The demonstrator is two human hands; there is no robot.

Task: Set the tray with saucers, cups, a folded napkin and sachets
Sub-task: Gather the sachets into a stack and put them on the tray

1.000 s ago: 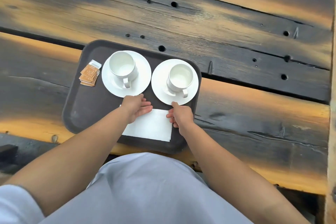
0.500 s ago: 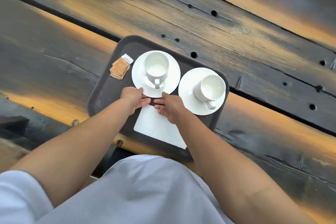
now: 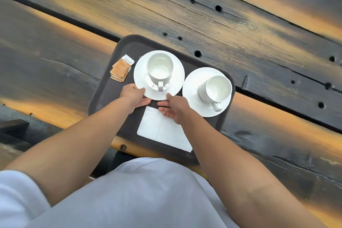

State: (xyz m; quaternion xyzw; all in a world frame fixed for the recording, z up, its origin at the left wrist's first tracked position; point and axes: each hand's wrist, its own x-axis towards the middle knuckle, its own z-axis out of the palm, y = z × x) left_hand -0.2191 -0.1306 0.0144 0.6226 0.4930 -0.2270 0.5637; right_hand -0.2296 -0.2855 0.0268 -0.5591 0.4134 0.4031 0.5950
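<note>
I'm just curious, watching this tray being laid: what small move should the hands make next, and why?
Probably ease the left saucer a little farther from the napkin, then let go. The left hand and the right hand both touch its near rim, and the napkin's far corner lies just short of that rim. The sachets and right saucer already sit on the tray.

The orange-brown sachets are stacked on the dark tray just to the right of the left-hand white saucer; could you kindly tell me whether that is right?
Not quite: the stack of orange-brown paper sachets lies on the dark rectangular tray just to the left of the left-hand round white saucer, not its right, as the head view shows.
</note>
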